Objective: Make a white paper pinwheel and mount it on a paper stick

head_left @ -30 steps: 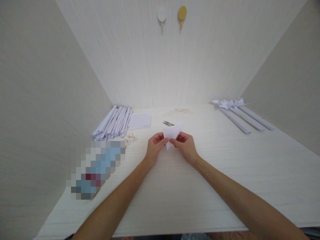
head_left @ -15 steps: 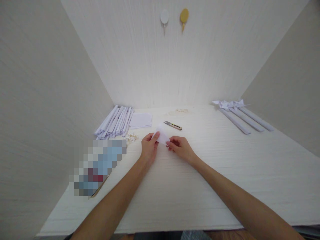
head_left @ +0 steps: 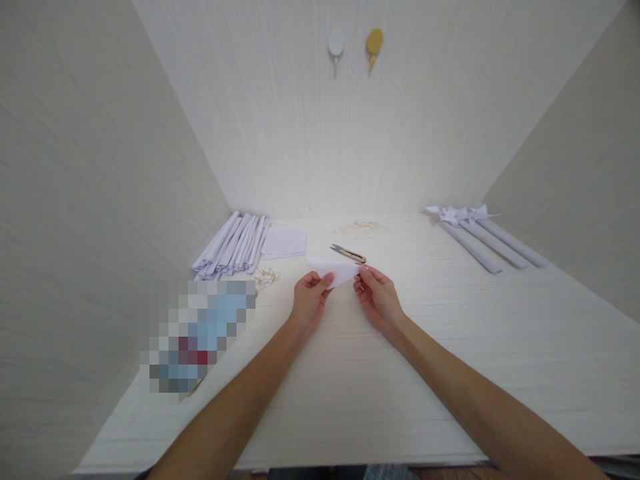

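Note:
A folded piece of white paper (head_left: 342, 270) is held between both hands above the middle of the table. My left hand (head_left: 311, 300) is closed on its left part, thumb on top. At the right corner, my right hand (head_left: 379, 295) pinches the paper between thumb and fingers. Just beyond the paper lies a pair of thread snips (head_left: 349, 253), blades pointing left. A stack of white paper sheets (head_left: 284, 242) sits behind my left hand, with a small pile of white and tan bits (head_left: 265, 276) in front of it.
Several rolled paper tubes (head_left: 233, 245) lie at the back left. At the back right are three paper tubes (head_left: 493, 243) with folded paper shapes (head_left: 457, 213) at their ends. A blurred-out object (head_left: 205, 340) lies at the left. Two hooks (head_left: 375, 43) hang on the back wall.
The paper has turned so its point faces right. My right hand has shifted its hold to that corner, and both hands have moved slightly right in view.

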### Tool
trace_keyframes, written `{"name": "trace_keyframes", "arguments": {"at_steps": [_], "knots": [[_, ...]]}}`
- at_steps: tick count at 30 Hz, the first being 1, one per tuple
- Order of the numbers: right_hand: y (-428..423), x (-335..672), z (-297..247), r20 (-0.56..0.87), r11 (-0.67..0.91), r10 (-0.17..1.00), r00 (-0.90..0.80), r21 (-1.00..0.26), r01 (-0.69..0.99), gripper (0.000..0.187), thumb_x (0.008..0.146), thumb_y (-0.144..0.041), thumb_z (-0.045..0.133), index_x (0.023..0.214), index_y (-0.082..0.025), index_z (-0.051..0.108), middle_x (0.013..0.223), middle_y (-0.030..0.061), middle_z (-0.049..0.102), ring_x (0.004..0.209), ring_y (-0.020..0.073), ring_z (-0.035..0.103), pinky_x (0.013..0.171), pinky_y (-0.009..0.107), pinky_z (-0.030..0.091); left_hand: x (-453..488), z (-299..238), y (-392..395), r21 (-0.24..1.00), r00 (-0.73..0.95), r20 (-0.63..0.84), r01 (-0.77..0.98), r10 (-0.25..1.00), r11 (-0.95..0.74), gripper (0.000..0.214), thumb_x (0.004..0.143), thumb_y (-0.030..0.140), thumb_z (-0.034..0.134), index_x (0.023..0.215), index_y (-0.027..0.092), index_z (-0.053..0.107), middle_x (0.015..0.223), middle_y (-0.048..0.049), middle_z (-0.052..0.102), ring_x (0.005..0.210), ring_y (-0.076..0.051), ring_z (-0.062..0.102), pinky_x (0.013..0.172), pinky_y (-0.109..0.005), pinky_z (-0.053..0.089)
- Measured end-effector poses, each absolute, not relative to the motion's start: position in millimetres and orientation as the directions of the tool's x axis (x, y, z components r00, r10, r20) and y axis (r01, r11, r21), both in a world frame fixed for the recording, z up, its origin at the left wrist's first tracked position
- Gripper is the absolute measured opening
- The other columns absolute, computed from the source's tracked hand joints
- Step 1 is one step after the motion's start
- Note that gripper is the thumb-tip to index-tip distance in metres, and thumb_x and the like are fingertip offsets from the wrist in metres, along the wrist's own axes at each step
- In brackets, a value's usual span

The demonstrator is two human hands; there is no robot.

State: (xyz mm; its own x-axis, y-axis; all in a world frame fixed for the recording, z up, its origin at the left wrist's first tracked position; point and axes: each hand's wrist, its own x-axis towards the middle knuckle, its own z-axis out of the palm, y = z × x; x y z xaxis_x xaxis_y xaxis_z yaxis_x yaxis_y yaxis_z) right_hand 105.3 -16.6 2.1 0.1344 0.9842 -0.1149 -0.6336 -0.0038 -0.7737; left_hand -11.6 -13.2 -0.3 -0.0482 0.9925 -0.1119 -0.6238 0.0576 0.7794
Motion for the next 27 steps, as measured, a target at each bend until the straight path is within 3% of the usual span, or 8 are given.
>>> {"name": "trace_keyframes", "arguments": {"at_steps": [7,13,27], "knots": [[-16.6,103.8,3.3,-0.114,-0.015,0.988,0.107,-0.753,-0.657,0.018,0.06,-0.037,0.068,0.068,-0.022,0.066,0.071,-0.001,0.063,0.062,0.0093,0.05,0.051,0.021,0.039,-5.3,0.4,-16.9,0.825,-0.03,-0.127,-0.559,0.991,0.089,0.028,0.041,0.024,0.078,0.057,0.014,0.057,0.059,0.004,0.061,0.061,-0.006,0.056,0.069,-0.022,0.046],[-15.9,103.2,2.4,-0.076,0.011,0.99,0.116,-0.791,-0.612,0.024,0.057,-0.042,0.07,0.065,-0.021,0.066,0.071,0.0005,0.063,0.067,0.0112,0.052,0.059,0.023,0.041,-5.4,2.3,-17.7,0.85,-0.019,-0.102,-0.521,0.995,0.077,0.026,0.043,0.024,0.078,0.058,0.015,0.06,0.063,0.0019,0.065,0.061,-0.008,0.057,0.069,-0.024,0.046],[-17.0,102.0,-3.9,0.003,0.069,0.991,0.131,-0.863,-0.501,0.023,0.063,-0.043,0.066,0.071,-0.021,0.068,0.077,0.0038,0.067,0.074,0.0146,0.055,0.061,0.026,0.04,-11.9,2.9,-10.1,0.839,-0.06,-0.049,-0.544,0.997,0.008,0.045,0.056,0.045,0.069,0.088,0.014,0.062,0.078,-0.005,0.068,0.076,-0.014,0.062,0.07,-0.026,0.047]]}}
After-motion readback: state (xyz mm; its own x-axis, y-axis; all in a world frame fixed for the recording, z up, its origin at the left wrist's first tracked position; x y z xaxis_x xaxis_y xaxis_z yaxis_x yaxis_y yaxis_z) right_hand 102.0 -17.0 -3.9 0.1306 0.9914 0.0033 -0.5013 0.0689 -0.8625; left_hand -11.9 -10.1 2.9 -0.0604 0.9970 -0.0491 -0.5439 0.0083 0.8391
